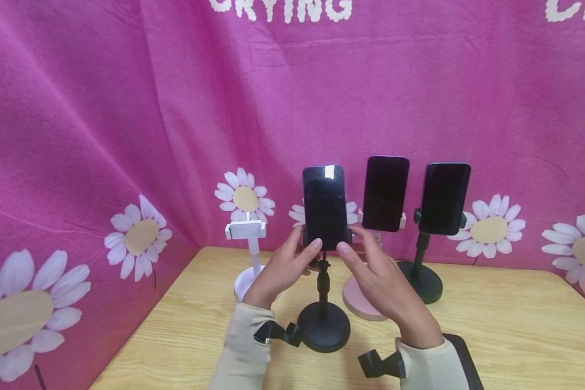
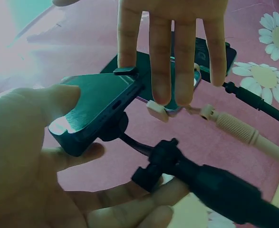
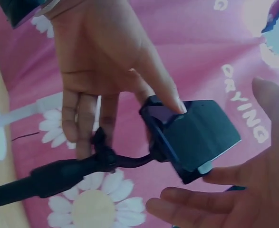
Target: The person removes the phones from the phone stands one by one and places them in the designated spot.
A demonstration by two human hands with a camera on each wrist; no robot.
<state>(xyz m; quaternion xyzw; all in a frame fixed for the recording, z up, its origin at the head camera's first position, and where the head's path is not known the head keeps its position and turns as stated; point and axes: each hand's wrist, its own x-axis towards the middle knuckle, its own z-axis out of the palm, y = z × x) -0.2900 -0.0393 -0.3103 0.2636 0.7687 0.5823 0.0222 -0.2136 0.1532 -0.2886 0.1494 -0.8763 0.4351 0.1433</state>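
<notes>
A black smartphone (image 1: 324, 208) sits upright in the clamp of a black phone stand (image 1: 324, 327) on the table. My left hand (image 1: 280, 272) pinches its lower left edge. In the left wrist view the thumb (image 2: 63, 100) lies on the screen, with the index finger behind; other fingers pass near the stand's neck joint (image 2: 163, 159). On the opposite side, my right hand (image 1: 387, 280) has its fingers extended. One right fingertip (image 3: 220, 175) is at the clamp's corner in the right wrist view; whether it presses there I cannot tell.
A white stand (image 1: 246, 230) with no phone is at the left. Behind on the right, a pink stand (image 1: 358, 303) and another black stand (image 1: 426, 290) each bear a phone. A dark flat object (image 1: 463, 355) lies beside my right forearm. Pink flowered cloth (image 1: 419, 81) hangs behind.
</notes>
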